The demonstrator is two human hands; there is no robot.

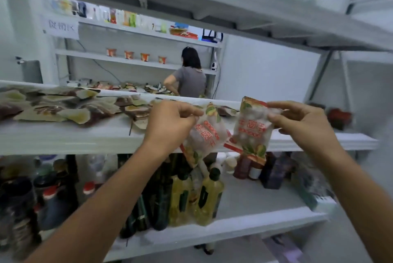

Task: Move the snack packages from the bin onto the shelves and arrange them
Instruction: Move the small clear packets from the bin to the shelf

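Shelving in white boards fills the view: an upper shelf (212,1) overhead, a middle shelf (63,137) at hand height and a lower shelf (255,205) beneath. Flat snack packages (63,109) are laid overlapping on the left part of the middle shelf. The lower shelf is loaded with bottles (208,196), some yellow with dark caps. Beyond the middle shelf a second rack (131,64) is seen against the far wall, carrying four red cups (128,54) in a row. A person (190,79) in a grey top stands before it, back turned.

Two clear packages with red lettering are held up before the middle shelf's front edge. The left package (205,135) is pinched at its top by the left hand (170,122). The right package (252,126) is gripped at its upper edge by the right hand (302,122). Whether the two packages touch cannot be told.

The characters on a paper sign (60,26) are blurred. Dark red items (338,117) at the middle shelf's right end are smeared and cannot be identified. The upper shelf's contents are cut off by the frame.
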